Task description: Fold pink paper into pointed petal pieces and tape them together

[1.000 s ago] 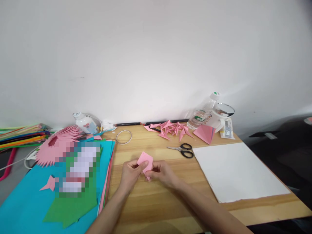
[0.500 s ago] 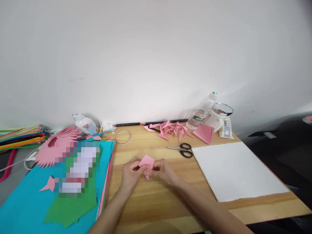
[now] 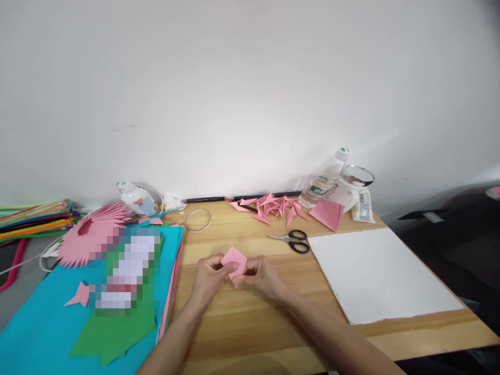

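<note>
Both hands meet over the middle of the wooden table [image 3: 250, 323], pinching a small folded pink paper piece [image 3: 234, 260]. My left hand [image 3: 209, 281] grips its left side with thumb and fingers closed. My right hand [image 3: 260, 277] pinches its right and lower edge. The paper is held just above the table top, its creased face turned up toward me.
Black-handled scissors [image 3: 291, 241] lie behind the hands, with a pile of folded pink pieces [image 3: 275, 205] and a water bottle [image 3: 326, 182] by the wall. A white sheet [image 3: 378, 276] covers the right side. Stacked coloured paper [image 3: 50, 323], a pink paper flower [image 3: 88, 234] and a wire ring [image 3: 198, 220] sit left.
The pink paper has been folded down from a taller flap into a flatter, pointed shape. Both hands stay in the same spot, fingers shifting slightly.
</note>
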`<state>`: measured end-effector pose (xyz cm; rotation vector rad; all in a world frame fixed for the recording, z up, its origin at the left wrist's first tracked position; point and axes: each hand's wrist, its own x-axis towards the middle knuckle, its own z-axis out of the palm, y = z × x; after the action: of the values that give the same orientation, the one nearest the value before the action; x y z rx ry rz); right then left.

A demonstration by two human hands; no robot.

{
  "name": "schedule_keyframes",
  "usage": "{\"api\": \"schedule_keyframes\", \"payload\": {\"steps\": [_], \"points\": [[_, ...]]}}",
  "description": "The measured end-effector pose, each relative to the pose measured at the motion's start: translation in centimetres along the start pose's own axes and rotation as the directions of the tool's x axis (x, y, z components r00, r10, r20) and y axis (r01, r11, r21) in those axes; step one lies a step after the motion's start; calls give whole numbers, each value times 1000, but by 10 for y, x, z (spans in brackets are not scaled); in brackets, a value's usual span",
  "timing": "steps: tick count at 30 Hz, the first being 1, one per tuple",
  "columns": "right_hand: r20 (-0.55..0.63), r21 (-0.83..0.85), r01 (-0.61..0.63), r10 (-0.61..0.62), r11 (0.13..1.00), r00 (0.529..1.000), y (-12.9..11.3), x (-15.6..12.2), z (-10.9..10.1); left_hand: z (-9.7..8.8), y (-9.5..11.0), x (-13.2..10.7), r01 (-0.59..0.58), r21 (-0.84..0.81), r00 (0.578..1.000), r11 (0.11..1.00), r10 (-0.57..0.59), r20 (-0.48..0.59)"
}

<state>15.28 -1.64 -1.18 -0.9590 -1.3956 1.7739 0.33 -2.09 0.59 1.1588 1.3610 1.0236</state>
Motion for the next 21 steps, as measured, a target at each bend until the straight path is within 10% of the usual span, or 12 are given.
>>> {"api": "schedule_keyframes", "payload": {"steps": [13,21], "points": [[-70,-53,-36,32,998,997,-7,4,-3,-1,5,-3,-419,253,901,872,433,-2],[-70,-50,22,-26,999,997,0,2,-2,-4,0,2,-58,86,998,995,61,-30]]}}
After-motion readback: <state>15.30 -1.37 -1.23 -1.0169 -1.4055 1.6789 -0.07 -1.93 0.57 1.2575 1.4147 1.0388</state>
